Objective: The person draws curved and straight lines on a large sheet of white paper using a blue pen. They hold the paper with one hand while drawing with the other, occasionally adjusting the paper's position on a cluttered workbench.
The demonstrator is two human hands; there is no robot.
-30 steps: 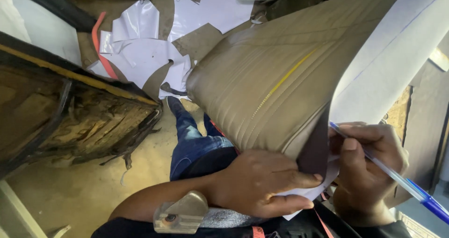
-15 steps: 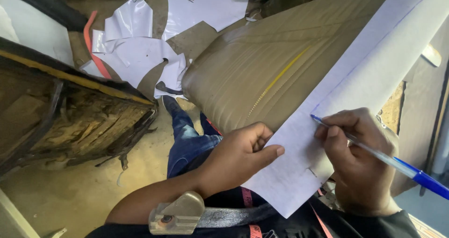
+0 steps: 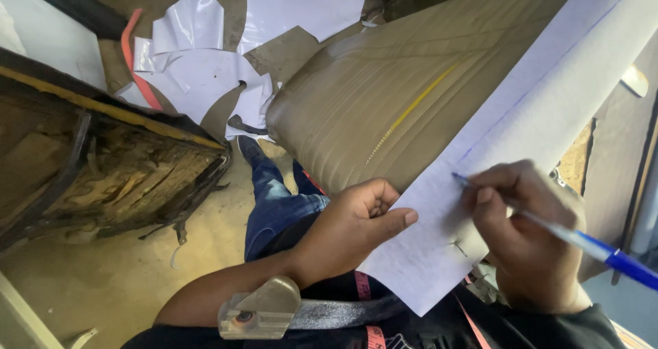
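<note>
A long white paper strip (image 3: 541, 116) lies over an olive-brown padded seat cover (image 3: 384, 95) on my lap. My right hand (image 3: 528, 246) grips a blue pen (image 3: 582, 243), its tip resting on the paper at the end of a thin blue line. My left hand (image 3: 353, 225) presses its thumb on the strip's near edge, fingers curled under the cover's edge. A yellow stitched line runs across the cover.
A worn seat frame with torn foam (image 3: 103, 177) stands to the left on a dusty floor. White and brown cut scraps (image 3: 219, 68) lie beyond it. My jeans (image 3: 274, 198) and a measuring tape (image 3: 370, 321) show below. A metal clip (image 3: 264, 308) sits near my arm.
The white strip was folded down flat over the cover. My left hand shifted from gripping the edge to pinning the paper. The pen moved along the strip.
</note>
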